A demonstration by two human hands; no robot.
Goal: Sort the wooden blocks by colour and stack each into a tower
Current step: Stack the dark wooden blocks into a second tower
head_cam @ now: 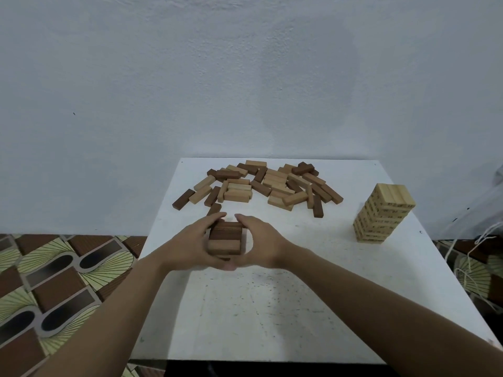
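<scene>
Two towers are under way on a white table (pixel 272 308): a tall pale-wood tower (pixel 383 213) stands near its right edge, while a person's left hand (pixel 194 242) and right hand (pixel 262 242) curl round a low dark-brown stack (pixel 226 238) at mid-table, cupping it from either side. Much work appears to remain, since a loose pile (pixel 272 183) of mixed light and dark blocks lies along the far edge. The tabletop is speckled and scuffed, backed by a bare pale wall (pixel 245 77) above a patterned floor (pixel 54 281).
</scene>
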